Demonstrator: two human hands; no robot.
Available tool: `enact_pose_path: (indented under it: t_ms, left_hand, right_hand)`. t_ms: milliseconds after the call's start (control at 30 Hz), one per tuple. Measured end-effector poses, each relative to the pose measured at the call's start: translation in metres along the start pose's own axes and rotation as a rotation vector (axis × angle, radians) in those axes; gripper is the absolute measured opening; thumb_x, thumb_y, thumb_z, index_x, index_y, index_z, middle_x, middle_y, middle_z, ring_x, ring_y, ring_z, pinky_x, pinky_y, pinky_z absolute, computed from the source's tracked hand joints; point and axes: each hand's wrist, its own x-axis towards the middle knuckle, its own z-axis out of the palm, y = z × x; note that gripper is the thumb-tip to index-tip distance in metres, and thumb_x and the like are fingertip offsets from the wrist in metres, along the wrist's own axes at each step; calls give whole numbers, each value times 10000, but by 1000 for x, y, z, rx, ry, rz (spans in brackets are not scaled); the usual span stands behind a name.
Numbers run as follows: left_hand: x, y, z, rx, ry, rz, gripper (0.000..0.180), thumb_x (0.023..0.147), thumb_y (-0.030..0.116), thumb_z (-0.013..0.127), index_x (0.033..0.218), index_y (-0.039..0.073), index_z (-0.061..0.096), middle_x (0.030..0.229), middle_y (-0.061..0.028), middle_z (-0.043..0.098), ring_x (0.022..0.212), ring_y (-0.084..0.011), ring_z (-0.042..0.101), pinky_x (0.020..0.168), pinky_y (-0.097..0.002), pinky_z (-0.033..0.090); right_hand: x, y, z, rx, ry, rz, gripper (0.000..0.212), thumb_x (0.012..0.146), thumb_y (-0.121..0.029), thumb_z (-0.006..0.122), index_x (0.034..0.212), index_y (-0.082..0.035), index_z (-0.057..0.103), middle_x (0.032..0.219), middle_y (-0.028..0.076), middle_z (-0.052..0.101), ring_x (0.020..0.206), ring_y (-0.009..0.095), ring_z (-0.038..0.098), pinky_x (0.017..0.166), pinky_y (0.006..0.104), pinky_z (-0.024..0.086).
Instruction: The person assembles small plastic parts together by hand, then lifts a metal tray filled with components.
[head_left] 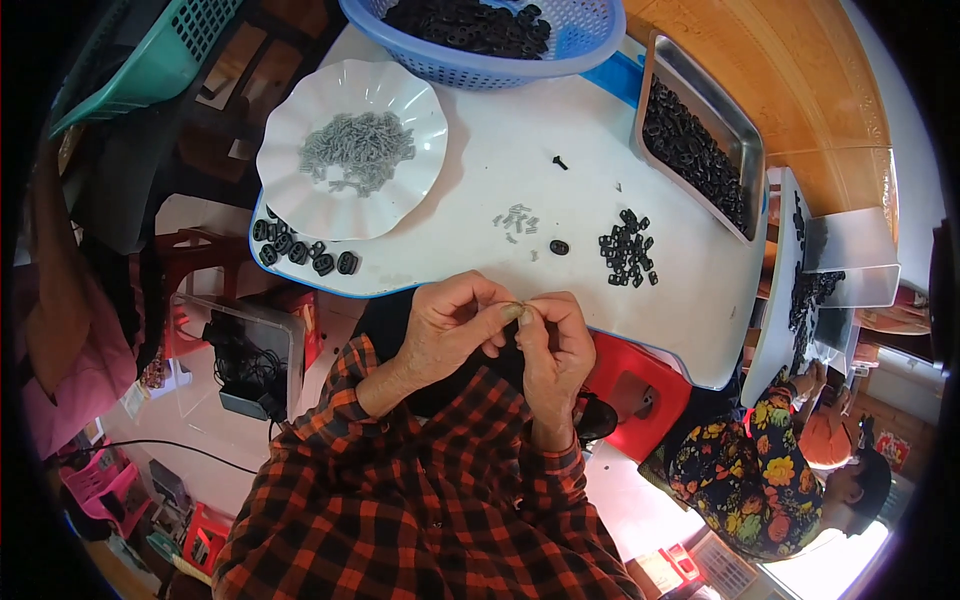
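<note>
My left hand [455, 322] and my right hand [553, 346] meet just off the table's near edge. Thumb and forefinger of each are pinched together, fingertips touching; whatever lies between them is too small and covered to make out. Beyond them on the white table [470, 255] lie a few small grey pieces [517, 218], perhaps springs, and one black oval part [559, 247]. A loose heap of small black parts [628, 250] is to the right. Several black oval parts [290, 247] sit along the left edge, beside a scalloped white plate [420, 180] holding a grey heap [357, 150].
At the far edge stands a blue basket [590, 40] of black parts. A metal tray [742, 130] of small black parts is at the far right. One black T-shaped piece [560, 162] lies alone. A red stool [640, 395] is below the table; a person in a floral top [745, 470] sits right.
</note>
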Motion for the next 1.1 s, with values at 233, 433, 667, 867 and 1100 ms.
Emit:
enact_pose_path:
  t_ms: [233,433,667,867,1100]
  left_hand:
    - [-1,0,7,141,18,71,65,881,33,609,875,-31,604,725,-24,597,578,-49,570,468,-188,467]
    - [13,9,10,787,172,550,68,798,-25,660,844,-6,614,731,-63,568,543,-129,577,448,-237,433]
    - [27,5,11,1191,172,657,153,732,-7,702,850,25,610,750,-79,542,578,-236,588,468,-311,471]
    - [27,3,8,1245,168,641,161,732,-15,688,867,31,614,753,-78,532,591,-241,587,480,-317,477]
    - [19,5,16,871,117,615,225,764,-36,669,982,8,641,823,-106,589,621,-190,603,521,-253,476]
  right_hand:
    - [-1,0,4,176,130,30,23,873,23,563,881,1,559,858,34,529,702,66,493,616,192,410]
    - [13,6,-10,-136,300,-75,56,860,31,591,901,3,565,877,38,528,706,69,495,604,188,415]
    - [22,5,-15,-402,313,-188,81,829,29,633,890,-10,597,890,75,537,716,107,524,585,216,443]
    - [23,7,-16,-418,292,-199,77,824,28,637,884,4,595,893,89,541,720,130,536,587,229,451]
    - [6,8,-22,-199,189,-116,50,835,23,623,858,8,581,842,55,538,715,97,499,620,218,421]
